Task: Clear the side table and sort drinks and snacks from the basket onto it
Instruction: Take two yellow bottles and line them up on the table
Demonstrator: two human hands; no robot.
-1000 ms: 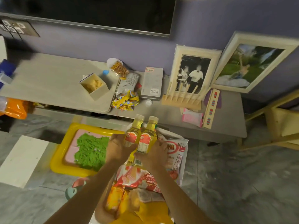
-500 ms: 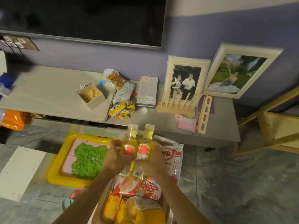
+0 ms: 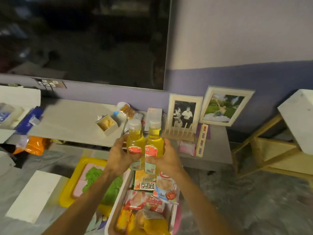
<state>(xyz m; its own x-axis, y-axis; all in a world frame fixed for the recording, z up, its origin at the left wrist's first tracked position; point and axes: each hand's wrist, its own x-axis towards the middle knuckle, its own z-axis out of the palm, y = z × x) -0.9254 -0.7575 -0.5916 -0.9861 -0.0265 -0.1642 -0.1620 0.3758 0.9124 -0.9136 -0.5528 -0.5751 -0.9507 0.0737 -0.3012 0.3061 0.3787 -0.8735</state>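
My left hand [image 3: 120,156] grips a yellow drink bottle [image 3: 135,139] with a clear cap and red label. My right hand [image 3: 166,157] grips a second, matching yellow bottle [image 3: 153,141]. Both bottles stand upright, side by side and touching, held in the air above the far end of the white basket [image 3: 118,202]. The basket on the floor holds several snack packets [image 3: 149,200]. Beyond the bottles lies the grey side table [image 3: 71,119], bearing an open box of snacks [image 3: 107,124], a bag of nuts [image 3: 126,108] and a white carton [image 3: 153,114].
Two framed photos [image 3: 184,111] lean on the wall behind a wooden rack [image 3: 179,134], a pink packet [image 3: 187,146] and a sticker strip [image 3: 202,139]. A yellow tray with green sand [image 3: 79,182] lies on the floor left. A wooden frame [image 3: 264,150] stands right. An orange bag [image 3: 33,146] lies left.
Both hands have lifted the two bottles up out of the basket and toward the side table. The view has tilted upward, showing more of the screen.
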